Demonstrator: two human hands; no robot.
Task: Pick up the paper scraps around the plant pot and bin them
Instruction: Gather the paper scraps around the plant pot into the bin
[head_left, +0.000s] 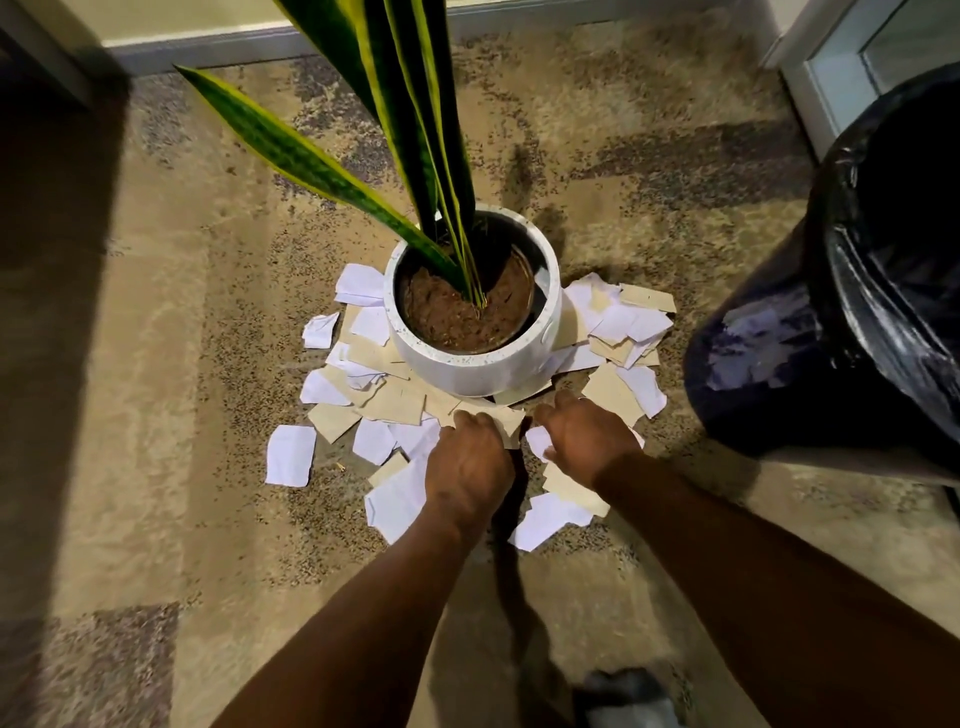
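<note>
A white round plant pot (478, 358) with brown soil and long green leaves stands on the carpet. Several white and beige paper scraps (374, 400) lie around its front and both sides. My left hand (470, 462) rests palm down on the scraps just in front of the pot, fingers curled onto a beige piece. My right hand (584, 434) lies beside it, fingers bent over scraps near the pot's base. Whether either hand has closed on a scrap is hidden by the backs of the hands. A dark bin with a black liner (852, 312) stands at the right.
Patterned beige carpet (156, 415) covers the floor. A skirting board and wall run along the top, and a glass-fronted white frame (831, 67) sits at the top right. A dark furniture edge is at the far left. A shoe (623, 696) shows at the bottom.
</note>
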